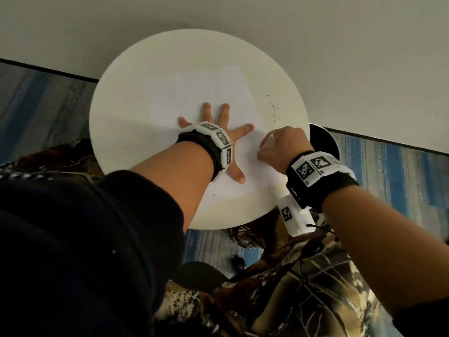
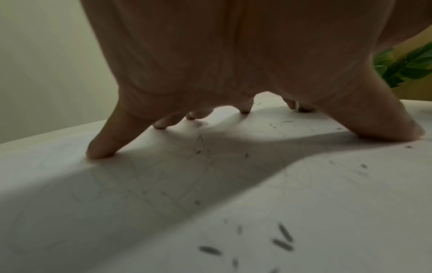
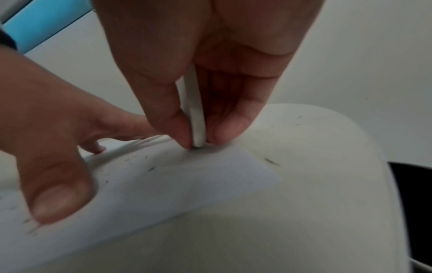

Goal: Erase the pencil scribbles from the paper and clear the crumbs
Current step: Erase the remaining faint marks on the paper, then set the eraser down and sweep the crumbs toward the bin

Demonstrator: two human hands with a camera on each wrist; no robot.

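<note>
White rectangular paper sheet (image 1: pixel 194 98): lies flat on the round white table top (image 1: pixel 116 93), its right corner near the table's right edge. Faint pencil lines (image 2: pixel 201 146) show under the left palm.

Dark eraser crumbs (image 2: pixel 284 238): scattered over the sheet; more lie on the bare table to the right (image 1: pixel 274 110).

Flat white eraser (image 3: pixel 196 114): stands on edge, its lower end touching the sheet near the right corner.

Right hand (image 1: pixel 281 149): thumb and fingertips pinch the eraser from both sides.

Left hand (image 1: pixel 218 142): fingers spread wide and straight, tips pressed on the sheet, palm arched above it.

Striped blue carpet (image 1: pixel 43 98): beneath the table.
</note>
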